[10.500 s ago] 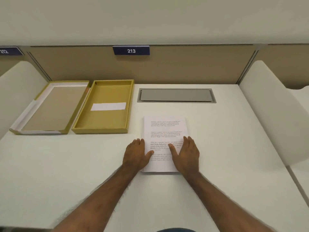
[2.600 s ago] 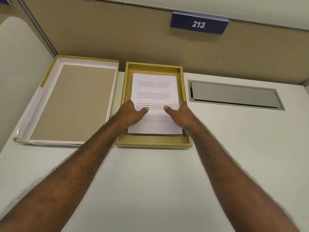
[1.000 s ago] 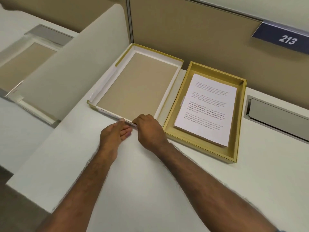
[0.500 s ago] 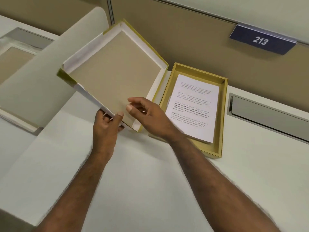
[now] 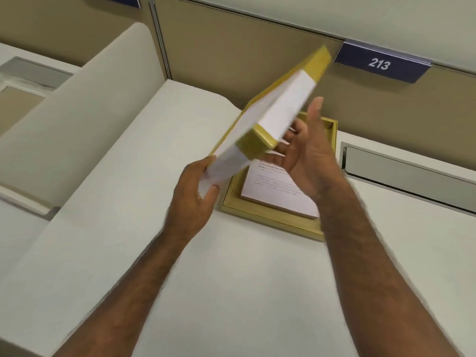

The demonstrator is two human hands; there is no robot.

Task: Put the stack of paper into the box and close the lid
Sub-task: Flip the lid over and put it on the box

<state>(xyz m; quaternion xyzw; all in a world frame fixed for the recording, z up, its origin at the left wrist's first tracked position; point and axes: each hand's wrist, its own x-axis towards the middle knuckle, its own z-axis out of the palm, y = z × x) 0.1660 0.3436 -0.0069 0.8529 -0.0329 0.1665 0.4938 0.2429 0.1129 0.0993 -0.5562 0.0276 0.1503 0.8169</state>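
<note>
Now the tilted yellow-and-white cardboard lid (image 5: 270, 124) hangs above the yellow box (image 5: 270, 222), up-left of centre; left hand (image 5: 192, 199) pinches its lower corner, right hand (image 5: 306, 155) is spread open beside it.

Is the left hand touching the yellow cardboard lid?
Touching: head view shows the left hand gripping the near corner of the yellow cardboard lid.

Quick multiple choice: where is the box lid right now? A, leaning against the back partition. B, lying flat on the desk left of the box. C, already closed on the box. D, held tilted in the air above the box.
D: the lid is up off the desk, steeply tilted, its near corner gripped by the left hand with the right hand open beside it, above the uncovered box holding the paper stack.
</note>
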